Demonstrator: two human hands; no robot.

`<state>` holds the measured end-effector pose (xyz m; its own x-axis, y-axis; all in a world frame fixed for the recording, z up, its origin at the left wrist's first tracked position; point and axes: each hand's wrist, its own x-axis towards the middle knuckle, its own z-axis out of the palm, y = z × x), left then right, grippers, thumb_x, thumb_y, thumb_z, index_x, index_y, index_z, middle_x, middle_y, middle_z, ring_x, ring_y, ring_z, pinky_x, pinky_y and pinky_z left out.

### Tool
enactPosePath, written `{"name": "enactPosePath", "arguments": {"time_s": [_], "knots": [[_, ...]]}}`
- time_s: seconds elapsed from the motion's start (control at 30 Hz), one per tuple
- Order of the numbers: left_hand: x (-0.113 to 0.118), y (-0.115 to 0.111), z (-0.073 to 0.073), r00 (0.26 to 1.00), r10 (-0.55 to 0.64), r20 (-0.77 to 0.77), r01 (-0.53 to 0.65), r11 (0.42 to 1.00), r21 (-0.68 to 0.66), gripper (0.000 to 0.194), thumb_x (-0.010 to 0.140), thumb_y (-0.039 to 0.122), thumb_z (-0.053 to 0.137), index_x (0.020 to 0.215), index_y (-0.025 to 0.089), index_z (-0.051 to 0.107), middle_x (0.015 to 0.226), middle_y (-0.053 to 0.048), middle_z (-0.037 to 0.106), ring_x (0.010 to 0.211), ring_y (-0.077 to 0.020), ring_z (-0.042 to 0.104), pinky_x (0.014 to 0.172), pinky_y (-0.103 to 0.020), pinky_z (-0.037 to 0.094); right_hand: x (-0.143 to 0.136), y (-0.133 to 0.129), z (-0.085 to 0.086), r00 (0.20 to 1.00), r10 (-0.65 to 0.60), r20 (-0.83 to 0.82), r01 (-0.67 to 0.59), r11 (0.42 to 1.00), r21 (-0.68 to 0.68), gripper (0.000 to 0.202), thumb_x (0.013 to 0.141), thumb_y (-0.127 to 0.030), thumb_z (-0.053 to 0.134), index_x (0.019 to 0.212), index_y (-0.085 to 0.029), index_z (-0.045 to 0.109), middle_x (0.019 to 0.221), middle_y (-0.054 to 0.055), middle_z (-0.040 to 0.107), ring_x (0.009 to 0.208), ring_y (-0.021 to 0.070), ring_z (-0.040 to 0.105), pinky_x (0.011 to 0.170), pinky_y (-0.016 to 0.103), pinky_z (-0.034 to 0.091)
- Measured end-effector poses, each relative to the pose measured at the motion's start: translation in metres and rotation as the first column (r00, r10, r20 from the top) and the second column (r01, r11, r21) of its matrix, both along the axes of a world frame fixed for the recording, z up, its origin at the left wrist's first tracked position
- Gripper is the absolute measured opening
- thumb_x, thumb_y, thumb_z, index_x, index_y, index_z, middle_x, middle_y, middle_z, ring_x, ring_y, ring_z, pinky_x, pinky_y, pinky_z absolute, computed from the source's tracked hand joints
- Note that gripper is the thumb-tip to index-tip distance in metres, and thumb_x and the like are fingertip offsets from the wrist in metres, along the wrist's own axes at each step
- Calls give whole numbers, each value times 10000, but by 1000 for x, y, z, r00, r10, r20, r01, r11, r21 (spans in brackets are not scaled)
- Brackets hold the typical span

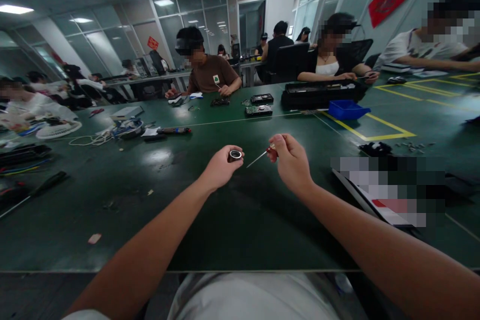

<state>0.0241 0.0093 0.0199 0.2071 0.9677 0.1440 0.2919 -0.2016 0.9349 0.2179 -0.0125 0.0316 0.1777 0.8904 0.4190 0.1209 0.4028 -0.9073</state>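
My left hand (222, 167) is closed around a small dark cylinder with a silver ring (235, 154) at its top; what kind of part it is I cannot make out. My right hand (290, 160) grips a screwdriver (257, 159) by its reddish handle, most of which the fingers cover. The thin metal shaft slants down to the left, and its tip ends a little to the right of the cylinder, apart from it. Both hands are above the green table (262, 230).
To the right lie a tray-like white and black object (369, 197), loose screws (410, 146) and a blue bin (347, 109). Ahead are circuard-bearing drives (258, 110). A red-black tool (176, 131) and a long screwdriver (41, 187) lie left. Several people work around the table.
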Motion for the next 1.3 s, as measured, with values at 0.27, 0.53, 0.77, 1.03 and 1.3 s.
{"name": "enactPosePath", "arguments": {"time_s": [0.27,0.53,0.77,1.03,1.3], "knots": [[-9,-4,-18,987,-41,-155,67,984,164,424,773,145,723,1182,228,650,1190,-49,678,1091,-228,624,987,-384,461,-2,-3,-1,1000,1,10,-1,999,43,285,976,-476,478,902,-224,590,733,3,626,628,141,593,599,302,477],[-11,-8,-17,969,4,-246,49,977,206,396,779,187,747,1169,229,690,1167,-57,702,1088,-254,632,1013,-420,457,-4,-2,-3,992,44,118,-50,998,49,219,975,-401,493,910,-216,591,735,10,658,643,146,617,640,315,496],[-12,-9,-13,956,10,-293,78,955,287,418,794,205,759,1206,227,686,1215,-57,693,1159,-249,615,1058,-408,437,-3,-5,2,983,42,179,-52,997,51,225,956,-399,532,899,-203,625,750,25,706,664,157,660,657,312,500],[-14,-8,-17,939,30,-343,103,926,364,422,803,198,760,1217,223,678,1220,-56,691,1162,-232,619,1066,-406,443,2,-5,1,935,-36,354,8,997,80,219,930,-382,556,877,-196,661,671,5,655,596,154,601,581,293,424],[-17,-6,-19,919,48,-392,113,919,378,420,803,209,767,1214,228,684,1217,-52,695,1143,-235,624,1036,-412,454,0,-6,-1,901,4,434,-38,997,71,263,979,-387,449,862,-212,609,658,-6,591,601,161,559,593,311,375]]}}
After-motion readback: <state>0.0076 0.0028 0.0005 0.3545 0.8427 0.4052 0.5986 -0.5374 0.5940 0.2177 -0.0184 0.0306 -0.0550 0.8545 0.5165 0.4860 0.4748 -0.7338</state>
